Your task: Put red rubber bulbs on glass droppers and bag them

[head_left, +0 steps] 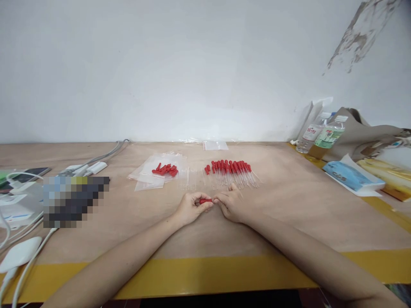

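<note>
Red bulb (205, 200), partly hidden, left hand (192, 208) pinching

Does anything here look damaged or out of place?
Yes, the white painted wall has a ragged grey-brown patch at upper right, where the surface seems to have flaked away. Near the left hand and right hand, nothing looks plainly spilled or broken.

Through my feed I see a pale, whitish wall (192, 68) under soft, even light, its coating peeled in a ragged brownish patch (361, 38) at upper right. Against it stands a brown tabletop (305, 188) with yellow edging (192, 276); below, I glimpse dark reddish floor (311, 297).
</note>
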`<state>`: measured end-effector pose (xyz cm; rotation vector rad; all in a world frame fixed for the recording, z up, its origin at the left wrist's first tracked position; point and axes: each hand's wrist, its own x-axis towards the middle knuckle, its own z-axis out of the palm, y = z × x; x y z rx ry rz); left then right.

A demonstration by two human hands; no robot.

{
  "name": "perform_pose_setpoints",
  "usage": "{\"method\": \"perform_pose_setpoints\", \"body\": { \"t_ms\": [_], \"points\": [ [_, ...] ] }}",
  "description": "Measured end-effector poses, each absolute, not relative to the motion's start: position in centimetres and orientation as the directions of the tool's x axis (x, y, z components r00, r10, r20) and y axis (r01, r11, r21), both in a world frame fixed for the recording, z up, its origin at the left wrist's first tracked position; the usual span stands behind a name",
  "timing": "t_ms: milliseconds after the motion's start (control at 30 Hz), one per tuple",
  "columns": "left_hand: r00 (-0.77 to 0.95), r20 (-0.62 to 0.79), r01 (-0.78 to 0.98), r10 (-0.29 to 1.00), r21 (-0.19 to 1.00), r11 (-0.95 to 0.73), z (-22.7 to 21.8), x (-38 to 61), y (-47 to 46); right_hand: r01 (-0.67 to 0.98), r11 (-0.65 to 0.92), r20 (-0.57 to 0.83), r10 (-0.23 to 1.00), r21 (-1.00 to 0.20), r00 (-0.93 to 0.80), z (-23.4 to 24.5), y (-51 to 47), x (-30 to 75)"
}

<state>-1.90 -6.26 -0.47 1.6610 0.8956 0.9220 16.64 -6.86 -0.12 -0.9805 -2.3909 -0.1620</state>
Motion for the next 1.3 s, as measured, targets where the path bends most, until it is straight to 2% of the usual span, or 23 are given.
{"method": "perform_pose_setpoints", "body": {
  "t_ms": [233,333,400,500,600,700,800,933,1067,1200,1300],
  "points": [
    [0.363,0.212,0.248,0.907,0.917,-0.313,-0.4,-2.2,-4.8,0.702,0.693,0.445,0.687,-0.163,-0.575,1.2,-6.6,17.1],
    [0.342,0.263,0.289,0.902,0.884,-0.367,-0.1,-3.0,-4.0,0.746,0.655,0.471,0.7,-0.123,-0.537,1.7,-6.5,17.8],
    [0.322,0.325,0.365,0.889,0.824,-0.434,0.1,-3.9,-3.3,0.796,0.588,0.52,0.728,-0.14,-0.447,1.9,-6.1,18.5],
    [0.234,0.492,0.574,0.838,0.626,-0.528,0.4,-5.7,-2.0,0.891,0.368,0.597,0.788,-0.265,-0.147,2.1,-4.8,20.3],
    [0.165,0.612,0.723,0.773,0.458,-0.517,0.4,-7.8,-0.5,0.921,0.065,0.566,0.804,-0.385,0.18,2.1,-3.2,22.9],
    [0.12,0.646,0.798,0.754,0.389,-0.461,0.4,-9.5,0.6,0.904,-0.171,0.459,0.815,-0.392,0.353,1.8,-2.1,25.5],
    [0.06,0.649,0.839,0.759,0.379,-0.39,0.2,-10.6,1.3,0.892,-0.305,0.345,0.841,-0.332,0.416,1.4,-1.8,26.9],
    [0.021,0.622,0.865,0.782,0.381,-0.327,0.0,-11.0,1.5,0.914,-0.318,0.247,0.892,-0.252,0.379,1.0,-2.1,26.8],
    [0.003,0.615,0.882,0.788,0.37,-0.292,-0.1,-10.9,1.5,0.917,-0.312,0.226,0.902,-0.249,0.368,0.9,-2.1,26.7],
    [-0.057,0.595,0.892,0.802,0.39,-0.226,0.0,-11.0,1.4,0.912,-0.274,0.295,0.883,-0.306,0.365,1.1,-2.0,26.8],
    [-0.093,0.569,0.889,0.817,0.417,-0.189,0.1,-11.0,1.4,0.916,-0.181,0.382,0.867,-0.357,0.32,1.6,-2.1,25.6]
  ]
}}
